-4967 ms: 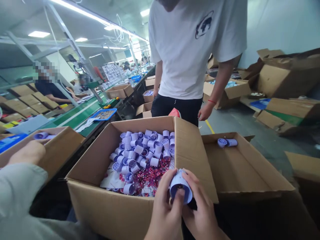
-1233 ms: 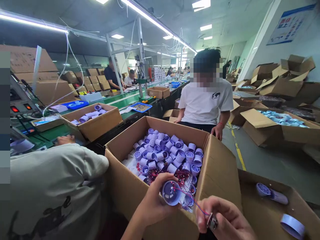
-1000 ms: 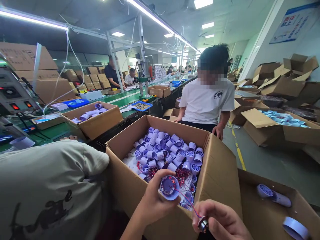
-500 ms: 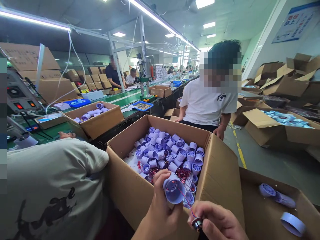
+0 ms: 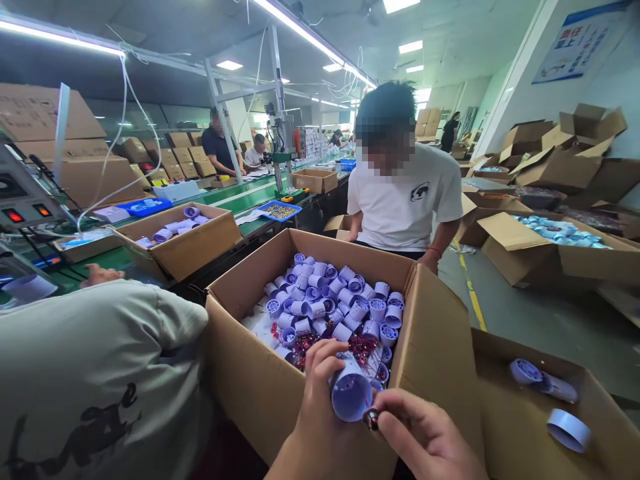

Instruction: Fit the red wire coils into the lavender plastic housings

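My left hand point(image 5: 320, 393) is wrapped around a pale purple plastic cup-shaped housing point(image 5: 351, 395), its open end facing me. Between the thumb and fingers of my right hand point(image 5: 420, 427) is a small dark metal motor point(image 5: 371, 419), held right beside the housing's rim. Whether the motor touches the rim I cannot tell. Below and beyond both hands stands a big cardboard box point(image 5: 260, 393) with many similar purple housings point(image 5: 320, 293) heaped in it. Bundles of red wire point(image 5: 363, 347) lie among them at the near side.
A person in a white shirt point(image 5: 405, 193) stands beyond the box. On the left, another person's grey-clad back point(image 5: 100, 373) is close by. An open carton point(image 5: 530, 427) with a few purple pieces lies at right. A smaller box point(image 5: 200, 243) rests on the green conveyor line.
My right hand has brought the motor up and left, from below the housing to its rim. The red and blue wire that stretched between them no longer shows. The view has shifted slightly.
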The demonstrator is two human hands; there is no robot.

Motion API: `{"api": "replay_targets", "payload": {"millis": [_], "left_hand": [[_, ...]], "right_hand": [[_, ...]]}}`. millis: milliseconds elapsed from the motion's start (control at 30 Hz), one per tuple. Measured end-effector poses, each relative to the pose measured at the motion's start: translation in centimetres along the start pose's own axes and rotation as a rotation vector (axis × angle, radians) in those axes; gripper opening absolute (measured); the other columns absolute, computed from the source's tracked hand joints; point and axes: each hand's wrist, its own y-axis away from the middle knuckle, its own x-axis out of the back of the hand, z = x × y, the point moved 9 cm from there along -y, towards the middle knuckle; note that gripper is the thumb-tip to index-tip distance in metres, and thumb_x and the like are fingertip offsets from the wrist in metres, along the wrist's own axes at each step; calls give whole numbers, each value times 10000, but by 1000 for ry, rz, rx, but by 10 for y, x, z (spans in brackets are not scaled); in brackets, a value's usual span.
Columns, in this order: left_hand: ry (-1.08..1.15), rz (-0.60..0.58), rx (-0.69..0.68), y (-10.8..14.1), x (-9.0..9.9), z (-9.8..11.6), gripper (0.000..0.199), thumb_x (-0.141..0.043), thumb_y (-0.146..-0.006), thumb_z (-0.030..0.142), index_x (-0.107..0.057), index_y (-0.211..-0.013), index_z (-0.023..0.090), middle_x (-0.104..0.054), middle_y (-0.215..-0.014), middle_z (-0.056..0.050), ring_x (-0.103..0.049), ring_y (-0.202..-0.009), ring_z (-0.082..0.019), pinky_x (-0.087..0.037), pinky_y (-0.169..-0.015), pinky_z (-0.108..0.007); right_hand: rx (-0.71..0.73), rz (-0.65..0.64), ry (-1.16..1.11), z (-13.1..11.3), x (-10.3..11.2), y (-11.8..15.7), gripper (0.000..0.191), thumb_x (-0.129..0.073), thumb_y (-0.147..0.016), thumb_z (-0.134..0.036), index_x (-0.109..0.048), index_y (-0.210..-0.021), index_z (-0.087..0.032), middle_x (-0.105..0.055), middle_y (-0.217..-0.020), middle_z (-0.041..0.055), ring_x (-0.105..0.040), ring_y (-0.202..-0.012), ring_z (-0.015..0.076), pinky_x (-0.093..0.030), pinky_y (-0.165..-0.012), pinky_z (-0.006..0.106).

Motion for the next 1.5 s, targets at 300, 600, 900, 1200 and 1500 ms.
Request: {"api": "replay_targets", "payload": {"millis": [300,600,900,1200,1500], "left_hand": [[7,30,-77,-1,-4,12,369,-572,-811,160,-422,-1142,220,-607,-1039,-119,-576,-994,-234,-504,-839,-447],[46,91,13,1,-5,8,385,-612,-790,164,-425,-1118,237,-600,-1066,-109,-558,-1015,-248,-468,-871,-477],[66,62,10,-7,-3,13,320,-566,-829,232,-415,-1112,239,-610,-1034,-110,-575,-991,-251,-469,-864,-485],[33,-70,-69,-12,-4,19,423,-617,-741,155,-416,-1105,234,-618,-1002,-100,-591,-947,-242,-508,-835,-465],[40,-159,-62,-10,-10,16,382,-511,-717,44,-458,-1045,233,-648,-977,-79,-586,-964,-235,-515,-827,-453]], "right_hand": [[590,337,656,-48,-13,11,177,-532,-899,-264,-688,-841,-201,-631,-610,13,-581,-559,142,-443,-558,235],[611,414,779,-49,-18,18,151,-537,-907,-222,-679,-869,-187,-599,-589,9,-526,-542,141,-365,-583,273],[639,423,773,-55,-18,19,130,-551,-901,-203,-674,-863,-181,-595,-587,0,-515,-540,130,-336,-589,282],[589,355,776,-55,-18,11,246,-491,-931,-237,-641,-739,-206,-550,-551,-20,-470,-535,128,-274,-572,282],[563,471,778,-69,-20,9,451,-395,-958,-163,-532,-530,-199,-514,-499,-8,-411,-538,146,-252,-569,284]]}}
